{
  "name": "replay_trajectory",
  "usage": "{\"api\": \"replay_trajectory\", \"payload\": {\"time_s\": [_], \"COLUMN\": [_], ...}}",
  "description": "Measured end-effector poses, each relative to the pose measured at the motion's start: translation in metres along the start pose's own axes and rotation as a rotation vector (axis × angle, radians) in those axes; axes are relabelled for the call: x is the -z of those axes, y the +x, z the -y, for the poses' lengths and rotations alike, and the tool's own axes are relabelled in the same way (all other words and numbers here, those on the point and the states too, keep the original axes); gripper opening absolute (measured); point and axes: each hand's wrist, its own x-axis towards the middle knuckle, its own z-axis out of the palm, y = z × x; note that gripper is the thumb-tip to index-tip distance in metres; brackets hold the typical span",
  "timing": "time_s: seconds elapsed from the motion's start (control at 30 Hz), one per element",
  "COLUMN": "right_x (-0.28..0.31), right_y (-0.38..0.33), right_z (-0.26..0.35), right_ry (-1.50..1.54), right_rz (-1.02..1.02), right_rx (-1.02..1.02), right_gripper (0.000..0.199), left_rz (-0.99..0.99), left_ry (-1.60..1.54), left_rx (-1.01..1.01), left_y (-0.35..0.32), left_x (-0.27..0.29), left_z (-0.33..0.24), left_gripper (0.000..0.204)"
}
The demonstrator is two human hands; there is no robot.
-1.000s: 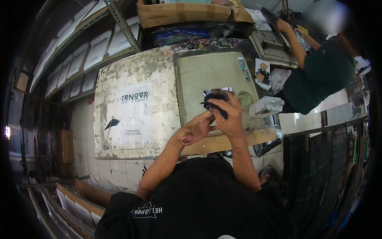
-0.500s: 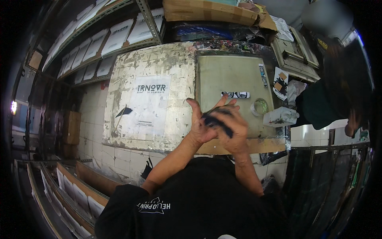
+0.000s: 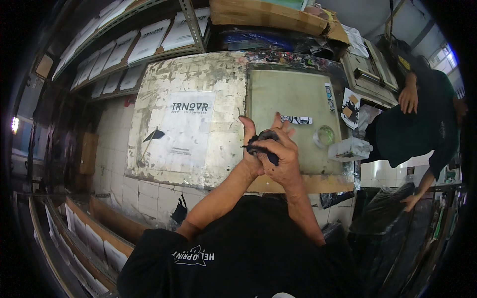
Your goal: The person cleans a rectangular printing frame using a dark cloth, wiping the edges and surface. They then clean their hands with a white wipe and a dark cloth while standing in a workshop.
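Observation:
My right hand point(image 3: 285, 166) is closed on a black cloth point(image 3: 255, 144) and presses it against the palm of my left hand. My left hand point(image 3: 251, 160) is open, palm up, with thumb and fingers spread under the cloth. Both hands are over the near-left part of a printing screen point(image 3: 293, 89) lying on the worktable. Just past my left fingertips, a narrow black-and-white strip point(image 3: 300, 120) lies on the screen. To the right of it is a roll of clear tape point(image 3: 325, 135). Dark smudges show on my right fingers.
On the table's left half lie a printed white sheet point(image 3: 191, 131) and a black-tipped stick point(image 3: 150, 141). A stained white container point(image 3: 349, 150) stands at the table's right edge. Another person point(image 3: 417, 119) is at the right, one hand near a dark sheet. Shelves point(image 3: 134, 59) hold printed packets.
My right hand has moved left and closer onto my left palm with the cloth. The other person has turned, showing both arms, and a dark sheet now shows at their lower hand.

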Motion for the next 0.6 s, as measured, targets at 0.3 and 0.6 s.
{"api": "replay_trajectory", "payload": {"time_s": [0.3,0.6], "right_x": [-0.011,-0.011], "right_y": [-0.003,0.000], "right_z": [0.004,-0.002], "right_ry": [0.078,0.036], "right_rz": [-0.101,-0.069], "right_rx": [-0.068,-0.037], "right_gripper": [0.023,0.022], "left_rz": [-0.004,0.057], "left_ry": [0.004,0.062], "left_rx": [-0.096,-0.162], "left_y": [0.000,0.005], "left_x": [0.002,0.009], "left_z": [-0.025,-0.038], "left_gripper": [0.138,0.136]}}
